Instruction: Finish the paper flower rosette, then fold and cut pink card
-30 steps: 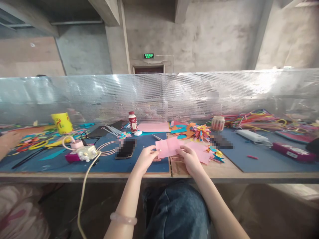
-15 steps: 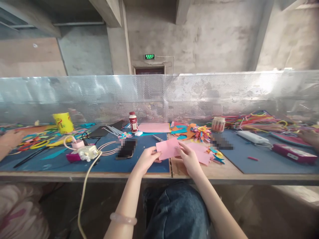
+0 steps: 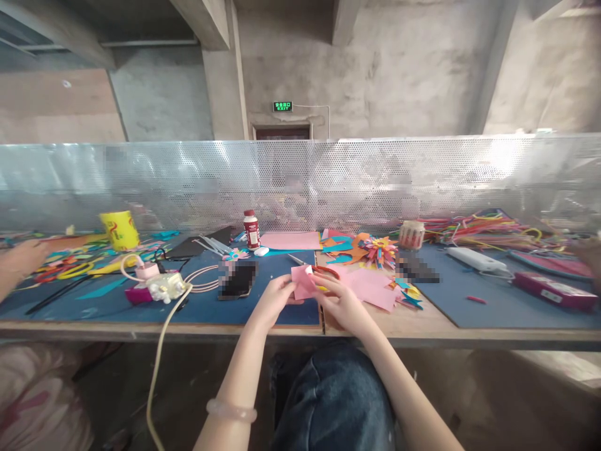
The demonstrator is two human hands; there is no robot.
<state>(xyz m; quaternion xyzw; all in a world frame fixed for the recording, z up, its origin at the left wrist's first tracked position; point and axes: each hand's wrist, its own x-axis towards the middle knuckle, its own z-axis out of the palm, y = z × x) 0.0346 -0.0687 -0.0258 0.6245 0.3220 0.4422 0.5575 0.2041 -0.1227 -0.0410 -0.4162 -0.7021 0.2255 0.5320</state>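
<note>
A small pink paper (image 3: 302,285), its right side folded over, is held above the table's front part between both hands. My left hand (image 3: 273,302) pinches its left edge. My right hand (image 3: 342,303) grips the folded right side, fingers bent over it. Just behind the hands lie scissors (image 3: 327,272) with red handles, partly hidden by my right hand. Larger pink sheets (image 3: 370,287) lie on the table to the right of my right hand, beside small colourful paper pieces (image 3: 409,293).
A dark phone (image 3: 238,280) and a power strip with plugs (image 3: 157,288) lie left, its cable hanging over the table edge. A red-capped bottle (image 3: 251,230), a paper flower (image 3: 379,252) and a jar (image 3: 412,235) stand behind. Other people's hands show at both sides.
The pink paper was spread flat between the hands and is now folded over from the right. My right hand has moved left, closer to my left hand, uncovering the red scissor handles.
</note>
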